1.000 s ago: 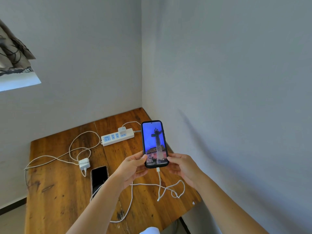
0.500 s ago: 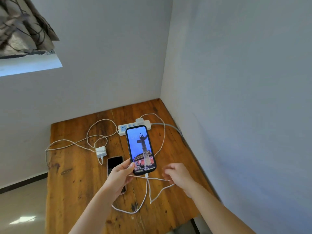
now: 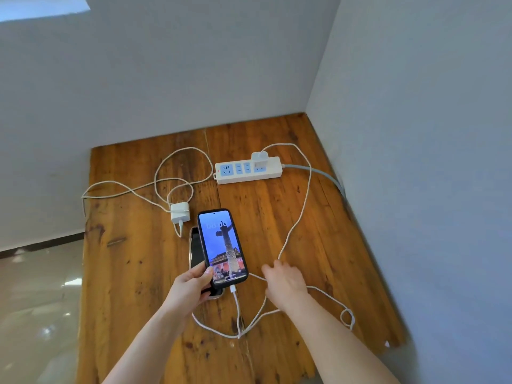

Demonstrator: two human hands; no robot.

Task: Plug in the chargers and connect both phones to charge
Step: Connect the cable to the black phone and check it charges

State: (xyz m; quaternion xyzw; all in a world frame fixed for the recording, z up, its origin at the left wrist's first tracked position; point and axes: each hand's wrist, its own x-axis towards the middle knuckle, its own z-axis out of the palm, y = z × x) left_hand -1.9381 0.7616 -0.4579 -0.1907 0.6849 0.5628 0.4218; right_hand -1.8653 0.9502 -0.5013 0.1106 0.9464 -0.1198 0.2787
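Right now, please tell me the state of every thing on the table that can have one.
Lit phone: screen on, cable connected, held by left hand.
Dark phone: screen off, flat, no cable visible.
Power strip: one charger plugged in.
Second charger: unplugged, lying loose.
Right hand: touching the cable.

- The lit, black-cased phone (image 3: 223,247) has been lowered from chest height to just above the wooden worktop (image 3: 318,245); it now overlaps the dark-screened second phone (image 3: 195,250).
- The left hand (image 3: 191,286) alone grips the lit phone at its lower left corner.
- The right hand (image 3: 284,281) has released the phone and now rests on the white braided charging cable (image 3: 300,214), beside the phone.
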